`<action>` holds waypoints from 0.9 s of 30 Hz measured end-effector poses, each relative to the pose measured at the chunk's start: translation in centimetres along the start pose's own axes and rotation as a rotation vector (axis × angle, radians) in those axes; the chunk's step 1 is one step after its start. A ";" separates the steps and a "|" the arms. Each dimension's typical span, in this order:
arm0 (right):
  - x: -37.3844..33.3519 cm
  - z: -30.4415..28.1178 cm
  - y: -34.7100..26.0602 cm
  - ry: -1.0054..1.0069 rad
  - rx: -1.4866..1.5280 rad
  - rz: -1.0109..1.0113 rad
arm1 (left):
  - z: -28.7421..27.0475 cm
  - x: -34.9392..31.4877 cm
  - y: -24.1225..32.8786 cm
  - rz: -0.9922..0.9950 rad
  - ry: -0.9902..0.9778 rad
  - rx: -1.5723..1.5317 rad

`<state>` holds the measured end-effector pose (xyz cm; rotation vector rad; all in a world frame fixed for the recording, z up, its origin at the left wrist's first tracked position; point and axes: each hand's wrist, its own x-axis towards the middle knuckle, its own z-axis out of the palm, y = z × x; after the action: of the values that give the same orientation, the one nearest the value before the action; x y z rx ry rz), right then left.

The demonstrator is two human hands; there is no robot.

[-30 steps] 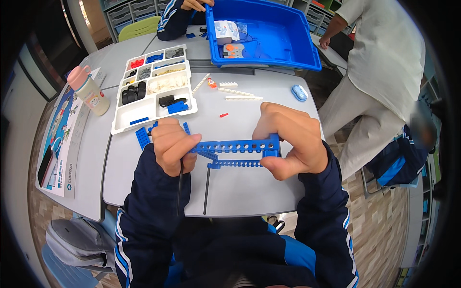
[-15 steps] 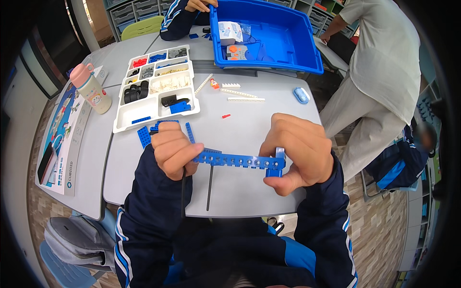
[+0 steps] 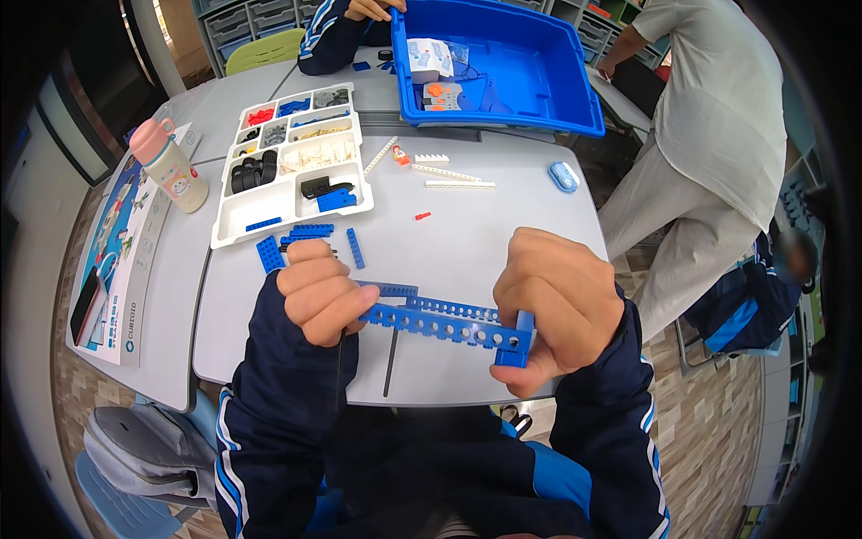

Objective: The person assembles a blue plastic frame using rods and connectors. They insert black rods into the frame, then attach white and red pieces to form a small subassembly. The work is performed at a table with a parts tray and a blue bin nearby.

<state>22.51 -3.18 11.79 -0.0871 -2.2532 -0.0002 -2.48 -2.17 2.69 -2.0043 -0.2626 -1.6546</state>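
Note:
Between my hands, over the near part of the table, is a frame of blue building-block beams [image 3: 442, 326] with round holes along their sides. My left hand [image 3: 321, 295] is closed around its left end, thumb pressed along the near beam. The right end, where a short blue block crosses the long beams, is pinched by the thumb and fingers of my right hand [image 3: 558, 308]. Another blue beam stretches behind the near one. Just beyond my left hand lie loose blue pieces: a flat holed plate [image 3: 269, 254], stacked bricks [image 3: 312, 231] and a short beam [image 3: 356, 249].
A white sorting tray [image 3: 227, 214] of parts stands at the left, near a pink-capped bottle [image 3: 172, 171] and a box [image 3: 135, 269]. White beams [image 3: 460, 185] and a small red piece [image 3: 423, 216] lie beyond my hands. Another person's hand [image 3: 373, 9] touches the large blue bin [image 3: 548, 117].
The blue frame has tipped and dropped slightly on the right, so its second beam now shows behind the near one. Both hands keep their grip, and the right has shifted slightly downward.

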 end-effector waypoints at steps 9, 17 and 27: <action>0.0 -0.5 -0.6 -0.032 0.013 -0.072 | -1.7 1.3 1.3 0.023 -0.078 0.060; -0.1 0.2 1.2 0.027 0.105 -0.011 | -0.7 1.1 0.5 0.014 -0.039 0.036; -0.3 0.4 1.5 0.035 0.091 0.062 | 1.3 0.2 0.1 -0.024 0.086 -0.133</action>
<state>22.47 -1.67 11.27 -0.1075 -2.2115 0.1328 -1.28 -1.66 2.69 -2.0266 -0.1490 -1.8107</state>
